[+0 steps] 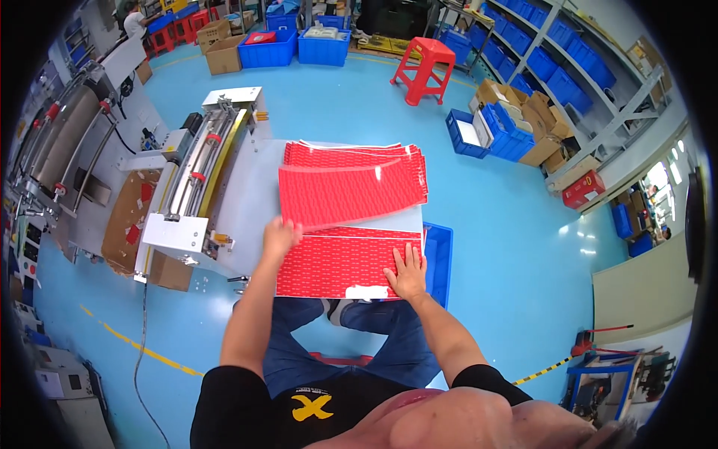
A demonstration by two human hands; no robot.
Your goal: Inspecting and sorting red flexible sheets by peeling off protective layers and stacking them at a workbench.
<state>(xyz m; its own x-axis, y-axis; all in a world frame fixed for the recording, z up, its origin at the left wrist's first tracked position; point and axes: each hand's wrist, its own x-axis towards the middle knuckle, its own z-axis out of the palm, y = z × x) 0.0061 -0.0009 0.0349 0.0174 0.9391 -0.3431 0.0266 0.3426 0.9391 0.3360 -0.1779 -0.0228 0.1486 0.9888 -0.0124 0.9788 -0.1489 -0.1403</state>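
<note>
At its near left corner, my left hand (280, 239) pinches a red printed sheet (348, 196) that is slightly raised and curved, its edge blurred. Beneath its far edge lies a pile of red sheets (336, 155) with white borders, somewhat fanned out. Closer to me is a second stack of red patterned sheets (329, 266), with a white patch (366, 292) at its front edge. My right hand (407, 274) lies flat on the right side of this near stack, fingers spread. Both piles rest on a pale work table (262, 194).
A white roller machine (176, 232) stands at the table's left. Under the table's right edge is a blue bin (440, 258). Beyond are a red stool (425, 71), blue crates (268, 49) and shelving with bins (568, 82). A cable (142, 359) runs along the floor.
</note>
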